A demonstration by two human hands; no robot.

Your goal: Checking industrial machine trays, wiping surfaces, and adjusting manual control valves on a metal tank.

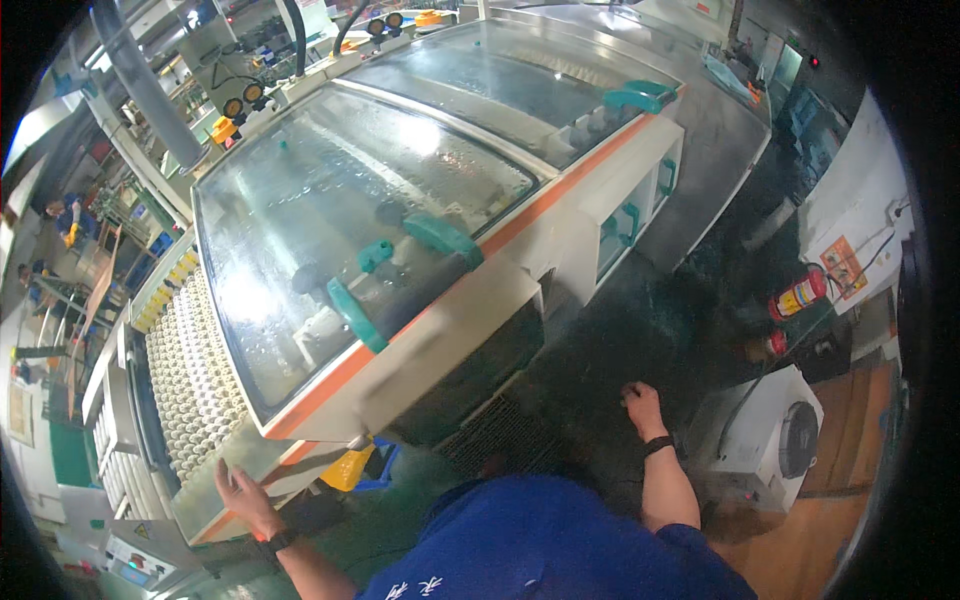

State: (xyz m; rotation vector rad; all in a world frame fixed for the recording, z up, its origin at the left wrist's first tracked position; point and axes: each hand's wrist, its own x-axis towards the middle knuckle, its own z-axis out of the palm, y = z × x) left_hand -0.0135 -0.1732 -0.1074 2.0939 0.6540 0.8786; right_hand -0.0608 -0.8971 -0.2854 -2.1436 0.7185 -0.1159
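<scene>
My left hand (pixel 245 503) is open, its fingers spread, beside the near edge of a large machine. It looks to be just in front of or touching the pale side panel (pixel 212 497); I cannot tell which. Close to it runs a conveyor bed of cream-coloured rollers (pixel 190 370). My right hand (pixel 642 408) hangs over the dark floor to the right, fingers loosely curled, with nothing visible in it. Each wrist wears a dark band. In front of me the machine's wet, clear lid (pixel 340 200) is down, with green handles (pixel 443 238) along its orange-striped front.
A white boxy unit with a round dark vent (pixel 765 440) stands right of my right arm. Beyond it a red fire extinguisher (pixel 800 293) is by the wall. Yellow and blue items (pixel 348 468) lie under the machine. A control panel (pixel 135 572) sits lower left; people work far left.
</scene>
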